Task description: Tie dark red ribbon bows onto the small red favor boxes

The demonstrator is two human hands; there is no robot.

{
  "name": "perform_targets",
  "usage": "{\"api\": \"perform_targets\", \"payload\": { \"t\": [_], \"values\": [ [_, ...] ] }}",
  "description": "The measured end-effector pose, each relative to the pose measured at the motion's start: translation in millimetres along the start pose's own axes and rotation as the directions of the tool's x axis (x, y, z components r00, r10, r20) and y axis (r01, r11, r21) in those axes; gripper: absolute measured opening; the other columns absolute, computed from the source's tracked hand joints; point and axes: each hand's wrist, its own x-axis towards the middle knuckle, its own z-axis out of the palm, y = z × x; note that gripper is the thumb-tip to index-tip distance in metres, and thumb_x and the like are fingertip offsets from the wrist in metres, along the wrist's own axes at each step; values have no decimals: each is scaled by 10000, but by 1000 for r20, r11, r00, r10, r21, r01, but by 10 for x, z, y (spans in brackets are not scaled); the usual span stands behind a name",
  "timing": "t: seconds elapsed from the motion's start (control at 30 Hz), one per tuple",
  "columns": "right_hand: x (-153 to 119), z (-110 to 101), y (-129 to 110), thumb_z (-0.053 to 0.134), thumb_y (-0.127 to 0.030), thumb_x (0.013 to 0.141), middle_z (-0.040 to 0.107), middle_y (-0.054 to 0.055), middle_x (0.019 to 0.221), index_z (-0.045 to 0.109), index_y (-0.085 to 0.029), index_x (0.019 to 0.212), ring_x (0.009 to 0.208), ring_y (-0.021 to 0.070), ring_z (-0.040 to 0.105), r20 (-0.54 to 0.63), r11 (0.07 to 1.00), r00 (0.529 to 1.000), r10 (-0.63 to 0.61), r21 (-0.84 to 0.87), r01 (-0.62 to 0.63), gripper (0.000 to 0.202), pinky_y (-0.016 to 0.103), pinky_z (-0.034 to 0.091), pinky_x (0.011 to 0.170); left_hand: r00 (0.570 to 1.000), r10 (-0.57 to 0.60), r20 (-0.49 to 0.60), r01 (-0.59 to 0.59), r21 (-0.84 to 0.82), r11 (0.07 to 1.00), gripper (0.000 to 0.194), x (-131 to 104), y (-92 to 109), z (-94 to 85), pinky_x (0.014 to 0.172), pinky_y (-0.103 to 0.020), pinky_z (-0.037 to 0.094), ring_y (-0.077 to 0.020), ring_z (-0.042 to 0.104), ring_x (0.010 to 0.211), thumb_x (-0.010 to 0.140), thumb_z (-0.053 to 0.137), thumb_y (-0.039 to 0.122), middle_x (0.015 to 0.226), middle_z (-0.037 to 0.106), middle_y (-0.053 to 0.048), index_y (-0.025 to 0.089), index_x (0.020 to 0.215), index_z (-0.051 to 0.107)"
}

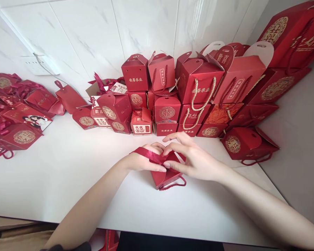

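A small red gift box [161, 177] sits on the white table in front of me, its flaps folded over the top and a twisted rope handle [174, 185] drooping at its near side. Dark red satin ribbon [149, 153] gathers at the top of the box and runs across my left hand [142, 160]. That hand is closed around the ribbon, its thumb lying along the box's top. From the right, my right hand [192, 157] pinches the ribbon between thumb and finger, with its other fingers raised and curved. The ribbon's knot is partly hidden by my fingers.
Stacked red gift boxes [167, 109] with rope handles line the tiled wall. Ribboned red boxes [23, 136] crowd the far left. One red box [247, 143] stands at the right edge. A wall socket [40, 65] is at upper left.
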Motion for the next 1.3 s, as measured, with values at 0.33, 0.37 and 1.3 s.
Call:
{"api": "perform_targets", "payload": {
  "t": [0.33, 0.37, 1.3],
  "values": [
    [146, 145, 348, 690, -267, 848, 582, 88, 1278, 664, -177, 826, 1161, 235, 582, 152, 655, 987, 53, 740, -149, 97, 429, 447, 1002, 987, -152, 42, 157, -170, 973, 212, -26, 59, -5, 925, -353, 522, -201, 667, 938, 738, 772, 276, 928, 731, -65, 150, 904, 736],
    [147, 160, 352, 694, -270, 845, 590, 87, 1271, 667, -176, 821, 1152, 234, 587, 146, 636, 988, 54, 758, -147, 101, 428, 447, 1002, 988, -150, 37, 154, -184, 971, 203, -25, 60, -2, 910, -345, 528, -199, 669, 927, 749, 764, 283, 923, 731, -69, 144, 895, 739],
    [180, 214, 251, 729, -251, 815, 581, 18, 893, 688, -203, 850, 793, 136, 563, -39, 698, 989, 139, 713, -70, 72, 299, 458, 733, 945, -294, -145, 281, -105, 954, 265, -39, 405, 103, 534, -209, 429, -89, 553, 573, 757, 744, 366, 650, 599, 19, 137, 781, 612]
  ]
}}
